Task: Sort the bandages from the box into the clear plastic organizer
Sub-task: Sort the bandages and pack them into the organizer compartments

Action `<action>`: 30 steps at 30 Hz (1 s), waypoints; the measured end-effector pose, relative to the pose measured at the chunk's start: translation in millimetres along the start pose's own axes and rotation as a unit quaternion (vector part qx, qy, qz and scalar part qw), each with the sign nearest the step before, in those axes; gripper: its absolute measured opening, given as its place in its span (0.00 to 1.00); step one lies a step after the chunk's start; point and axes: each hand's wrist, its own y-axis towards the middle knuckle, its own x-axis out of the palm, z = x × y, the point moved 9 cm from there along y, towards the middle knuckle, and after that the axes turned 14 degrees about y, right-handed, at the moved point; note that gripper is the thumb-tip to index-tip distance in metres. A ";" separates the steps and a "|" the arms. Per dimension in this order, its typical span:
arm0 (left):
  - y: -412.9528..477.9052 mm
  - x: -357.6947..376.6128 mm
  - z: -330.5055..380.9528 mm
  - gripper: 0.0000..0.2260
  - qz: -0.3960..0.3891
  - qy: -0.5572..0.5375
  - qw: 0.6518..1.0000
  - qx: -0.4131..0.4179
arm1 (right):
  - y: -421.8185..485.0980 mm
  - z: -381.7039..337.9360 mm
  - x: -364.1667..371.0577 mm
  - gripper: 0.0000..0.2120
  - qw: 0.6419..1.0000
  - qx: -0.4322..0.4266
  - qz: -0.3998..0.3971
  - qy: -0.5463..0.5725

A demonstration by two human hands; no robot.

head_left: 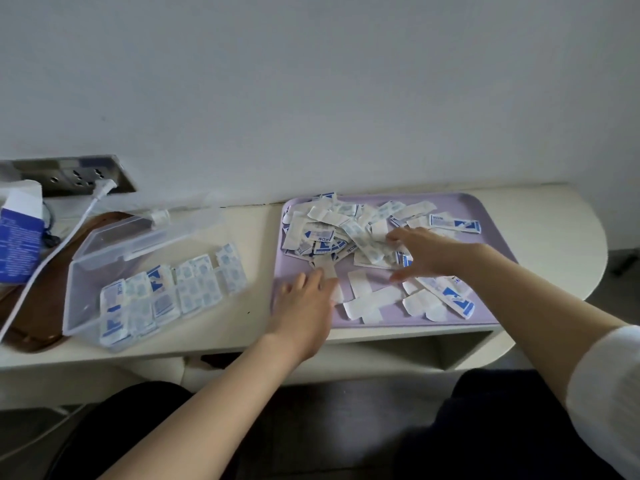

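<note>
Bandages (346, 233) lie piled beneath the right hand (427, 254), beside the left hand (306, 306).

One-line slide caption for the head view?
Left hand and right hand spread over loose bandages on a lilac tray; the open clear organizer to the left holds sorted bandages.

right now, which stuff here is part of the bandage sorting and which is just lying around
For the job: loose bandages on the purple tray, clear organizer with sorted bandages, blue box.
Just lying about: white cable, wall socket panel, brown tray.
</note>
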 end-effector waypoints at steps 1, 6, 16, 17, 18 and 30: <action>0.1 -0.1 0.9 0.18 -0.003 0.001 1.000 -0.002 | -3.2 2.1 -0.5 0.39 1.000 -0.002 -0.008 0.014; 1.6 1.2 0.0 0.17 -0.001 -0.013 1.000 -0.017 | -10.6 20.3 -7.9 0.34 1.000 0.020 0.007 0.004; 4.4 3.2 1.7 0.17 -0.005 -0.027 0.999 -0.026 | -9.4 3.0 -5.5 0.26 0.999 -0.030 0.036 -0.019; 4.6 2.9 2.1 0.17 -0.003 -0.024 0.999 -0.028 | -9.1 -0.4 -1.8 0.27 0.999 -0.036 0.023 -0.017; 4.6 2.7 2.5 0.17 -0.002 -0.022 0.999 -0.029 | -8.8 -3.1 1.5 0.28 0.999 -0.041 0.013 -0.018; 5.1 4.3 3.2 0.18 -0.001 -0.019 0.999 -0.035 | -8.1 1.8 8.5 0.24 0.998 -0.005 -0.004 -0.061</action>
